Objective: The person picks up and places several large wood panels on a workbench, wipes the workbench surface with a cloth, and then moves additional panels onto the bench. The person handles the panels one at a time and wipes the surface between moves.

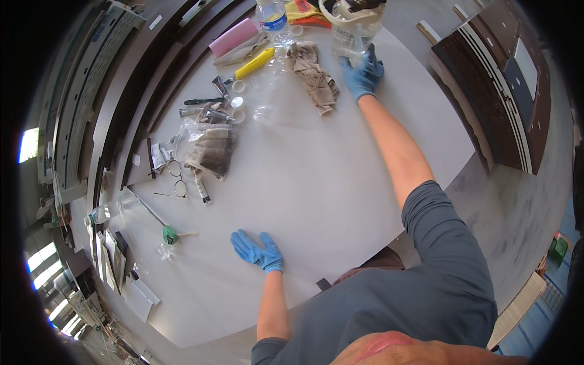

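At the far side of the table, my right hand (364, 74) in a blue glove has its thumb and fingers around the near bottom edge of a clear plastic tub (353, 41). Dark and pale contents show at the tub's top. My left hand (258, 250), gloved in blue too, lies flat on the grey-white tabletop (292, 201) near the front edge, fingers spread and holding nothing. Left of the right hand lies a crumpled beige rag (315, 79). Beside the rag are a clear plastic bottle (273, 24) and a yellow-handled utility knife (255, 63).
A plastic bag with brown contents (210, 146), several small tubes, round eyeglasses (177, 182) and a green tape measure (170, 235) lie on the left. A pink roll (233, 38) is at the back. Dark brown panels (486, 85) stand beyond the right edge.
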{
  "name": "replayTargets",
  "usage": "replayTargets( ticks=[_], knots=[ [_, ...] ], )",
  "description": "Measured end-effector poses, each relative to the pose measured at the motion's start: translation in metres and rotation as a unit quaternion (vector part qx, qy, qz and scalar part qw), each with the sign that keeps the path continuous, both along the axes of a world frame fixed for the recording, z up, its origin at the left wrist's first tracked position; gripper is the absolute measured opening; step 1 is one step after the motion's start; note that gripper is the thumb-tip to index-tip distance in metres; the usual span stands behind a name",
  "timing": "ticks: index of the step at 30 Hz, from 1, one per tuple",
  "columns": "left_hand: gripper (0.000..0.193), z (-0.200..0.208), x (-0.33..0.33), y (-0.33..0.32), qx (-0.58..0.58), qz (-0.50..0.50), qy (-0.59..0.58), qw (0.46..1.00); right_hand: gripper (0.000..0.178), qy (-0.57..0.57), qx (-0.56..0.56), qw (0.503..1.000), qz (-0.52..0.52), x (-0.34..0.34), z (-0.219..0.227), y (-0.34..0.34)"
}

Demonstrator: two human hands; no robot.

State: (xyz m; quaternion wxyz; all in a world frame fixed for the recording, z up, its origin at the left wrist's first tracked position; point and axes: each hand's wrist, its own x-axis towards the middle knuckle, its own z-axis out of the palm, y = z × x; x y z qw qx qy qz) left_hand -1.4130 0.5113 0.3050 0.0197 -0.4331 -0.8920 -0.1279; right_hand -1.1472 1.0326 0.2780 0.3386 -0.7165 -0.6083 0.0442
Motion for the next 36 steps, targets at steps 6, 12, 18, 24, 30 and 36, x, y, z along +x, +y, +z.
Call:
replayTargets(
  ticks=[6,12,18,24,30,36],
  knots=[
    [0.074,-0.001,0.0,-0.002,0.005,-0.008,0.003,1.0,0.095,0.024,-0.03,0.999,-0.013,-0.024,0.001,0.008],
    [0.073,-0.005,0.0,-0.004,0.003,-0.007,0.008,1.0,0.084,-0.032,0.085,0.996,0.019,-0.029,0.02,-0.017],
    [0.073,-0.005,0.001,-0.005,0.015,0.003,-0.004,1.0,0.074,-0.134,0.077,0.947,0.281,-0.06,0.023,-0.085],
    [0.072,-0.008,-0.001,-0.008,0.019,-0.008,0.011,1.0,0.053,-0.094,0.087,0.945,0.302,-0.078,0.01,-0.062],
    [0.072,-0.012,-0.002,-0.008,0.018,-0.005,0.01,1.0,0.043,-0.127,-0.009,0.94,0.317,-0.056,0.019,-0.048],
    [0.07,-0.007,0.001,-0.005,0.006,0.002,0.013,1.0,0.042,-0.153,0.082,0.887,0.428,0.071,0.01,-0.057]
  ],
)
